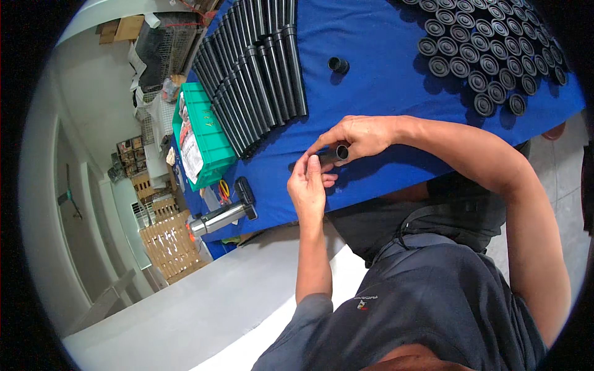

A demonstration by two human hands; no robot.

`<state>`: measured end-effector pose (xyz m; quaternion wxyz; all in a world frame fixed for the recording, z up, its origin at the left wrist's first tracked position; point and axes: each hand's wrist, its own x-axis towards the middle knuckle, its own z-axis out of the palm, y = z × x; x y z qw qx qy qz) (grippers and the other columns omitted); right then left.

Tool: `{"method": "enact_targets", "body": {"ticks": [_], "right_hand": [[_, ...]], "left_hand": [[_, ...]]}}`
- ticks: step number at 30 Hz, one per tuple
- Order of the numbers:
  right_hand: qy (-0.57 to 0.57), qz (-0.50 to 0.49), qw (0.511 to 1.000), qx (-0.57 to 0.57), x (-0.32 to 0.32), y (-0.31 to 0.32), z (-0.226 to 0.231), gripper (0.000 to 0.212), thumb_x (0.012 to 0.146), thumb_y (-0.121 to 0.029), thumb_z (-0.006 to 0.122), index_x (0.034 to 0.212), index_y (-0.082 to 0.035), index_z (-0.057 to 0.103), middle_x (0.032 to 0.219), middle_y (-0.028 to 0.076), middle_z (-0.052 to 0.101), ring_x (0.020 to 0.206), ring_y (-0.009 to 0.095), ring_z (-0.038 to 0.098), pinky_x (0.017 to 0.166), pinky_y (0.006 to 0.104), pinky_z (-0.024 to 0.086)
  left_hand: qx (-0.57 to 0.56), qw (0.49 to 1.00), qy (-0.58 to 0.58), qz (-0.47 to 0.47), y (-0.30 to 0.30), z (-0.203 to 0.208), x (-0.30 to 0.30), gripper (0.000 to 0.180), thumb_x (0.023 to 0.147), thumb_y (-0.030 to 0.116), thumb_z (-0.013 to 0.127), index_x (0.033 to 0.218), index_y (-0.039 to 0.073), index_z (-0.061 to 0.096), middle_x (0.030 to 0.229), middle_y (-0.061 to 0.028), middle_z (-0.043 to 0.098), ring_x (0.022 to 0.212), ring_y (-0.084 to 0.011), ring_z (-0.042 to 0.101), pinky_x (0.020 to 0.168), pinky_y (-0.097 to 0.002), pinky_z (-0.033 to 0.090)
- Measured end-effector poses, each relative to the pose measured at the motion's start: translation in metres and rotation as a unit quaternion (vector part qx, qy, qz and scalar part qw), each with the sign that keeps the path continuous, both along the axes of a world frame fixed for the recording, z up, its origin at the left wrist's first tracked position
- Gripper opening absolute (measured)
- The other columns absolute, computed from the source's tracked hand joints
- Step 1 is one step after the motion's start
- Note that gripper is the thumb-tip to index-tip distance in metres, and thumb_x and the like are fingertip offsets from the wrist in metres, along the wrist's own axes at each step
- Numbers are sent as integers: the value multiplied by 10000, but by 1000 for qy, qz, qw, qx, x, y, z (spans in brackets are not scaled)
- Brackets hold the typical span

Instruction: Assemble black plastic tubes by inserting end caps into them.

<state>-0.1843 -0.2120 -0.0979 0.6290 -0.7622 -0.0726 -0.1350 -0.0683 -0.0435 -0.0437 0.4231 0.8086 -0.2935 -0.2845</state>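
Note:
A short black tube [330, 156] lies between my two hands over the near part of the blue-covered table, its open end turned up and to the right. My left hand [307, 187] closes on it from below, thumb on its side and fingers underneath. Reaching over from the right, my right hand [366, 135] grips the same tube near its open end, with the index finger stretched along the far side. The tube's other end is partly hidden by my fingers. Beyond my hands, a short black hollow piece [338, 65] stands alone on the cloth.
Long black tubes [257, 80] lie in overlapping rows at the far left. Several round black ringed pieces [489, 64] crowd the far right. A green crate [218, 143] with papers, scissors [224, 188] and a silver cylinder with a black end [219, 219] sit along the left edge.

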Motion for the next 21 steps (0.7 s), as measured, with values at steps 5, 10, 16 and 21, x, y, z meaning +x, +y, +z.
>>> {"method": "enact_targets", "body": {"ticks": [5,10,16,21], "right_hand": [[-20,-38,999,3,5,-2,-19,486,827,-101,695,1302,-90,594,878,118,684,717,208,628,704,369,499],[78,-15,996,48,-4,-7,5,493,827,-61,691,1310,-100,598,843,91,687,663,164,610,657,333,511],[80,-14,991,106,-4,-8,2,477,833,-54,678,1302,-103,607,780,53,666,612,119,572,574,284,478],[74,64,980,175,-6,-10,3,456,805,-63,699,1256,-87,638,780,20,648,617,103,555,573,277,477]], "left_hand": [[-21,988,-148,-33,3,4,9,434,915,192,687,1271,-16,553,832,-89,672,634,-113,619,572,-227,500],[-74,830,-519,-190,-4,-6,25,526,783,67,764,1272,18,575,1045,-127,665,921,-261,652,813,-344,517],[2,937,-318,-141,-4,-21,34,331,771,46,756,1055,3,591,997,-107,670,932,-226,649,849,-326,498],[62,981,-44,-180,11,-1,44,335,771,46,755,1057,-15,593,984,-68,657,880,-125,608,808,-274,483]]}}
